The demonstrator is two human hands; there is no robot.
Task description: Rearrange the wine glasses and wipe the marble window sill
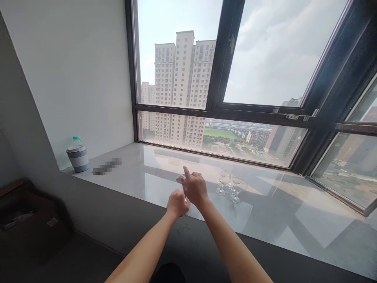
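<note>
My left hand point(177, 203) is closed in a fist over the front part of the sill. A shiny clear bit, which looks like part of a glass point(185, 199), shows beside its fingers; most of it is hidden. Right above it, my right hand point(196, 185) is curled with the index finger pointing up and away, and the two hands touch or nearly touch. A small whitish piece point(179, 179) peeks out left of the right hand's fingers; its kind is unclear. To the right, several clear stemmed glasses point(224, 179) stand upright close together on the sill.
The wide glossy windowsill point(132, 173) runs beneath a dark-framed window point(212, 114). At its left end stand a blue-and-white cup point(79, 160) and a green-capped bottle point(76, 138) behind it. A blurred-out dark item point(106, 166) lies nearby. A cardboard box point(32, 228) sits low left.
</note>
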